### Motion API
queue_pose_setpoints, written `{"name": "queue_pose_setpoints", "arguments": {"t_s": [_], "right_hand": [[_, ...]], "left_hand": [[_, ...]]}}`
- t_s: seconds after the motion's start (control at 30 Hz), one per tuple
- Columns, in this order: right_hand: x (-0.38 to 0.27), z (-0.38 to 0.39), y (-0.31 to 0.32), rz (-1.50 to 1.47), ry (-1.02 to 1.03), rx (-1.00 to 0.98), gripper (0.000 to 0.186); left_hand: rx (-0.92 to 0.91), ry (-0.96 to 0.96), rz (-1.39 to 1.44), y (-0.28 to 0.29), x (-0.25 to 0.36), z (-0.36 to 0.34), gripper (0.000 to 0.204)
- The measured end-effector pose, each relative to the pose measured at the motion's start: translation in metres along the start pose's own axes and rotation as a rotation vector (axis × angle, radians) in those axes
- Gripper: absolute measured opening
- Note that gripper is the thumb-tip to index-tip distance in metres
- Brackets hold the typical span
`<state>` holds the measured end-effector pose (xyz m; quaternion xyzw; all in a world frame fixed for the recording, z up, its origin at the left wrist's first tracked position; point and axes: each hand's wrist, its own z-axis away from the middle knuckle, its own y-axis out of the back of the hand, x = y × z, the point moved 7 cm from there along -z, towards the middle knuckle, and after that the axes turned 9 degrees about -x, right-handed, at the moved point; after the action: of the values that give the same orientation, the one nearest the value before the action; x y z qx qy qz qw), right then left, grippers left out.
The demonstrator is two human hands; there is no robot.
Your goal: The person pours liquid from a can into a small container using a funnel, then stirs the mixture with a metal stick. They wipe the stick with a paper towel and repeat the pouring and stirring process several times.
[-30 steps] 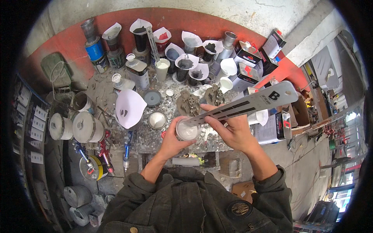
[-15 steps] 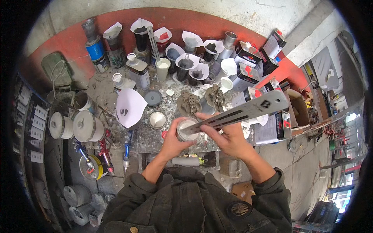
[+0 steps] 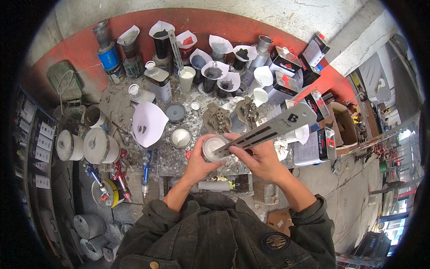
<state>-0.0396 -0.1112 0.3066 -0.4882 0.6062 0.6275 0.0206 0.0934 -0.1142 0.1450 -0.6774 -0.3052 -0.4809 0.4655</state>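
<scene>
My left hand (image 3: pixel 198 160) is wrapped round a clear cup (image 3: pixel 212 146) with whitish paint in it, held at the bench's near edge. Between the thumb and fingers of my right hand (image 3: pixel 256 158) is a long metal mixing stick (image 3: pixel 273 127) with slots and holes. Its lower end dips into the cup; the upper end slants up to the right. Just beyond the cup sit two paint-crusted lids with cast fittings (image 3: pixel 217 119). Left of the cup stands an open round tin (image 3: pixel 181 138), pale inside. A grey round lid (image 3: pixel 175 113) lies behind that tin.
Several paper-lined cups and cans (image 3: pixel 215 71) line the back by the red wall band. Metal solvent cans (image 3: pixel 313 148) crowd the right. Spray guns (image 3: pixel 146 172) hang off the front edge at left, near white lidded pots (image 3: pixel 99 145). A white paper funnel (image 3: pixel 150 123) stands left of centre.
The mixing stick has turned in my right hand and its upper end has swung slightly left. My left hand still holds the cup, almost in the same place.
</scene>
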Motion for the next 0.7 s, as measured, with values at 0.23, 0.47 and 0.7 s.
{"name": "queue_pose_setpoints", "arguments": {"t_s": [0.23, 0.47, 0.7], "right_hand": [[-0.011, -0.005, 0.022, 0.025, -0.007, 0.088, 0.031], [0.013, 0.001, 0.017, 0.053, -0.134, 0.025, 0.029], [0.003, 0.008, 0.004, -0.042, -0.035, 0.064, 0.030]], "left_hand": [[-0.004, -0.028, -0.072, 0.000, -0.009, 0.002, 0.083], [-0.006, -0.046, -0.055, -0.002, -0.006, -0.001, 0.086], [-0.018, -0.007, -0.051, -0.005, -0.012, -0.001, 0.084]]}}
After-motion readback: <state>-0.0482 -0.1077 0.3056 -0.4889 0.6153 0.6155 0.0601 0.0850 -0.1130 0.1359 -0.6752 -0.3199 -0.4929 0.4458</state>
